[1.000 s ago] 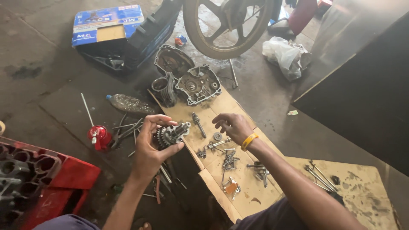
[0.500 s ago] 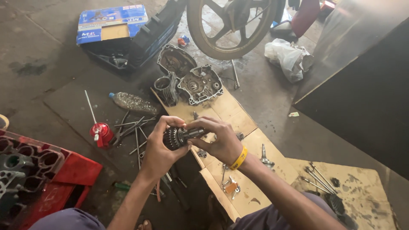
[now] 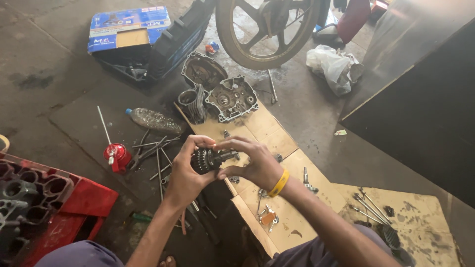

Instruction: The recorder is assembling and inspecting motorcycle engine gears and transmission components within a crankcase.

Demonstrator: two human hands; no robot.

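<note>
Dark steel gear cluster (image 3: 207, 160) sits gripped between both hands above the cardboard sheet (image 3: 277, 143); left hand (image 3: 185, 173) is clamped on its toothed end, right hand (image 3: 255, 163) apparently pinches the shaft. Engine casings (image 3: 232, 99) lie beyond.

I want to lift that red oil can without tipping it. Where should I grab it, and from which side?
Grip the red oil can around its round body, coming from above and the left; its long thin spout is too slender to hold, and loose wrenches crowd its right side.
</note>
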